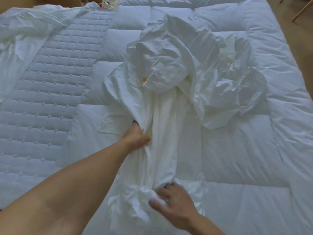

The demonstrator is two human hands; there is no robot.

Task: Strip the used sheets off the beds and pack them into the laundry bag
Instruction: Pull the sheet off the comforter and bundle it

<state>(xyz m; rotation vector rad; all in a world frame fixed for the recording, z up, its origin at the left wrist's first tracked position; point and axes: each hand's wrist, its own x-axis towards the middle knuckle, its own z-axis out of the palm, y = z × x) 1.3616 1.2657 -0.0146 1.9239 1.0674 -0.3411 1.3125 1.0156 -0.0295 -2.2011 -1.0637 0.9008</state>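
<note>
Down from my head camera I see a big bed with a puffy white blanket spread over most of it. The used sheet lies on top of that blanket, near the middle. Its far part is a big crumpled heap. Its near part is pulled into a long, thin bunch that runs toward me. A small yellow spot shows on the heap.

My left hand reaches out across the bed. It grips the left side of the long bunch, and its fingers are hidden in the folds of the cloth.

My right hand is closer to me, at the near end of the bunch. It lies on the scrunched cloth, with the thumb stretched out to the left and the fingertips touching the roll. This hand looks blurry, so I cannot tell if it grabs the cloth or only rests on it.

On the left side of the bed, the bumpy mattress cover shows, with rows of little dots. A second sheet lies crumpled at the far left corner. On the right, past the bed's edge, I see brown floor and thin wooden legs.
</note>
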